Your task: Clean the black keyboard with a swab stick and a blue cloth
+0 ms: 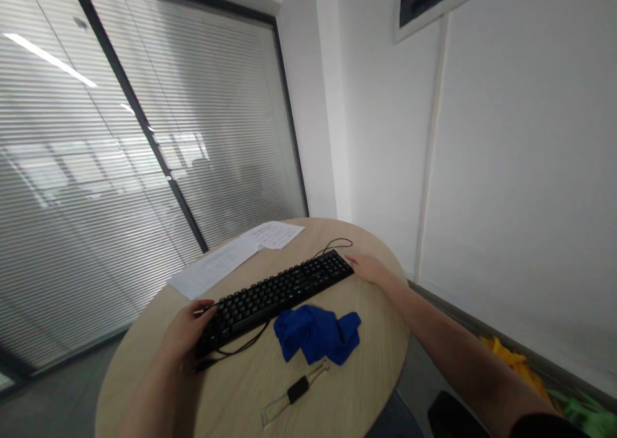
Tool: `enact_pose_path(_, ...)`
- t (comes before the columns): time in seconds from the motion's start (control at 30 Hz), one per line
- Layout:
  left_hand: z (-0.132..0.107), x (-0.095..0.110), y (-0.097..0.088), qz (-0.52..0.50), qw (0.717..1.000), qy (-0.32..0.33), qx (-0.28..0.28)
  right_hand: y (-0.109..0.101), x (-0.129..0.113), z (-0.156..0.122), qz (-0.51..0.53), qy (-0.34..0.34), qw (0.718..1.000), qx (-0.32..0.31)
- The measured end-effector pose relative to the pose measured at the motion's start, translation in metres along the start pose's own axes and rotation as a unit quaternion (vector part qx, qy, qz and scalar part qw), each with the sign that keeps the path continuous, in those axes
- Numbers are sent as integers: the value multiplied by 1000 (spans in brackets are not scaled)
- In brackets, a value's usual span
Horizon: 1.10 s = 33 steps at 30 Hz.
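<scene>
A black keyboard point(279, 290) lies slantwise across the round table, its right end farther from me. My left hand point(187, 329) is closed round its left end, thumb on the top edge and the other fingers mostly hidden. At the opposite end, my right hand point(365, 268) grips the short edge with its fingertips. A crumpled blue cloth point(315, 332) rests just in front of the keyboard. Nearer to me is a black binder clip point(297, 390) with its wire handles spread out. A thin black cable point(245, 346) runs out by the keyboard's left part.
Printed paper sheets point(216, 268) lie behind the keyboard on the round wooden table point(231, 399). A cable loop point(340, 241) sticks out past the keyboard's far end. Glass with blinds stands at left, a white wall at right. Yellow cloth point(518, 364) and green cloth point(583, 412) are at lower right.
</scene>
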<state>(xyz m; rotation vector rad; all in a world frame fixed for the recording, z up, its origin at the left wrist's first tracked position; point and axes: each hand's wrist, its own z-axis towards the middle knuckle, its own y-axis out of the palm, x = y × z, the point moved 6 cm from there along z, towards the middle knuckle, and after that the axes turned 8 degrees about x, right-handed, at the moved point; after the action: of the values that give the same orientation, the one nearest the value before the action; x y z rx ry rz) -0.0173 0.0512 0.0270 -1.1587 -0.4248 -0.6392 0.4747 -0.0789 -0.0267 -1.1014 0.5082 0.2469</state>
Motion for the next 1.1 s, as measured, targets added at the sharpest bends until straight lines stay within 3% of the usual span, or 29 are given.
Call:
enact_pose_path(0.17, 2, -6, 6, -24, 999, -20, -42, -10, 1, -18, 21, -9, 1000, -13)
enact_pose_path(0.47, 5, -12, 11, 24, 999, -5, -44, -25, 11, -60, 7, 17, 1000, -15)
enact_pose_path(0.67, 5, -7, 10, 16, 999, -4, -35, -39, 2, -87, -25, 2, 999, -28)
enact_pose_path(0.87, 3, -2, 10, 34, 999, 15, -30, -54, -3, -114, -70, 28, 997, -30)
enact_pose_path(0.97, 0, -4, 9, 37, 999, -4, -25, -64, -3, -130, -80, 49, 995, -31)
enact_pose_path(1.1, -7, -13, 5, -28, 997, -69, -4, -76, -1, -145, -97, 74, 992, 23)
